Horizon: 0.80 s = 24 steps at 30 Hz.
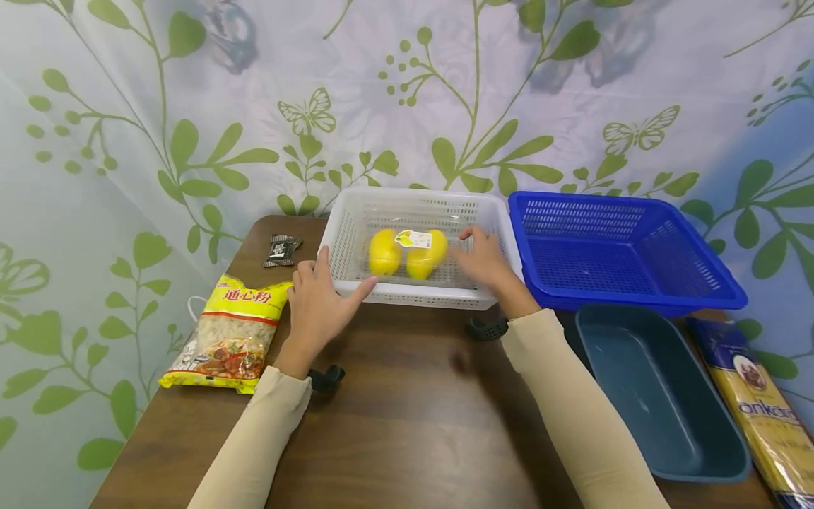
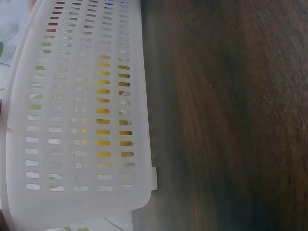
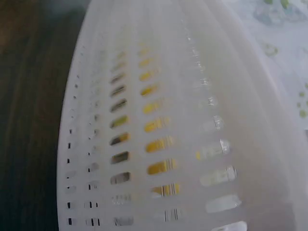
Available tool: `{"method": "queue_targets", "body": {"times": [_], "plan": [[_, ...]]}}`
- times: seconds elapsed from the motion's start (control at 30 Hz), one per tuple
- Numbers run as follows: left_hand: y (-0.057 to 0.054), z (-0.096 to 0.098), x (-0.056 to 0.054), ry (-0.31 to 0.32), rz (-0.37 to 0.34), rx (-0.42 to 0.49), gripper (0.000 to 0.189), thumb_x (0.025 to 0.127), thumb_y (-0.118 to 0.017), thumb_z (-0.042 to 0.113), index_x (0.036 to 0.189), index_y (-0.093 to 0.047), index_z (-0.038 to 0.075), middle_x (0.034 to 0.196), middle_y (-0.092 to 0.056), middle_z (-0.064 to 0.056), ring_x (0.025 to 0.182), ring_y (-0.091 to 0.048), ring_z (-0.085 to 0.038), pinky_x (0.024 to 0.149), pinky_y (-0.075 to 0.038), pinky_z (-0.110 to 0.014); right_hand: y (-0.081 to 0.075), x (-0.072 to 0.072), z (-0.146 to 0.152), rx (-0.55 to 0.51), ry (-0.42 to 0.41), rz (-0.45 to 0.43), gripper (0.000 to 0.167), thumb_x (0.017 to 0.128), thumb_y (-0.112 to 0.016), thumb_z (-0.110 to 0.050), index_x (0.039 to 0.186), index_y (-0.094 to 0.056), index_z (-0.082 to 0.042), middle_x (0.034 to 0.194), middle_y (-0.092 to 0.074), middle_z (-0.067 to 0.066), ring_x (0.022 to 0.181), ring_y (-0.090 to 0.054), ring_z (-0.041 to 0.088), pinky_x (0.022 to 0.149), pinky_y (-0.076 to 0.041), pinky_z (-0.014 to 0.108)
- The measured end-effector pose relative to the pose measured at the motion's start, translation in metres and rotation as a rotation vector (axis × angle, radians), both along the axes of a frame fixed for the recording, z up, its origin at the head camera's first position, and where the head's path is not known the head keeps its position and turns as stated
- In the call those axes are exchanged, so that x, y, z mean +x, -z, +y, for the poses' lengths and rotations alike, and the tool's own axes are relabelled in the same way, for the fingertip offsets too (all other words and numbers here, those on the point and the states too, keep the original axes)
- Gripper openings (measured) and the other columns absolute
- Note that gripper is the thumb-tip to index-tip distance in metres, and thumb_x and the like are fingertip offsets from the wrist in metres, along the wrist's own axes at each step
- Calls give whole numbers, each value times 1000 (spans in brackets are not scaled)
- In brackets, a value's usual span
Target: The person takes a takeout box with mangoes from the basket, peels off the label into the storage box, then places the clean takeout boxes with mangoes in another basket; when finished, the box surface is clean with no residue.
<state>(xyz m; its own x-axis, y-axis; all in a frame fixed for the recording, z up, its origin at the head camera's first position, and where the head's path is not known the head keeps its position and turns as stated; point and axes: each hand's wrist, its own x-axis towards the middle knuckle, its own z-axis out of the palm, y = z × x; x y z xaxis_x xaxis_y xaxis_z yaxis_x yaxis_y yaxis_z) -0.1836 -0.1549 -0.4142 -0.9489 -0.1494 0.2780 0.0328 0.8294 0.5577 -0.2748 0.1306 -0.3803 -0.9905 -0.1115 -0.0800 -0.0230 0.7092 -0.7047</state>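
Observation:
A white slotted basket (image 1: 420,293) stands against the curtain, in the middle of the table's back edge. In it lies a clear plastic pack (image 1: 413,212) with two yellow fruits (image 1: 384,253) and a white label. My left hand (image 1: 323,300) is at the basket's front left corner, fingers spread, the thumb along the front rim. My right hand (image 1: 486,263) reaches over the right part of the basket, with thumb and fingertips apart by the pack's right end. Yellow shows through the slots of the basket wall (image 2: 82,110) in the left wrist view, and likewise in the right wrist view.
A blue basket (image 1: 588,286) stands right of the white one, with a dark teal tub (image 1: 661,396) in front and a yellow-and-blue pasta bag (image 1: 757,410) beside it. At left lie a bag of macaroni (image 1: 232,336) and a small black packet (image 1: 282,250).

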Motion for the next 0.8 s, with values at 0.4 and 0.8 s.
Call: {"method": "queue_targets", "body": {"times": [0.4,0.8], "plan": [[1,-7,-3,57,7,55,106,86,-64,70,160,-27,3,114,-43,-22,100,-40,-36,81,-32,-45,3,-16,5,-168,34,-144,40,103,-54,-26,137,-36,-16,132,-46,20,90,-48,31,63,-46,36],[-2,-7,0,57,-12,53,109,86,-63,72,161,-26,3,109,-42,-21,94,-38,-34,76,-28,-40,2,-16,5,-230,32,-189,36,106,-49,-27,137,-37,-17,80,-43,9,54,-44,18,61,-50,39]]}}
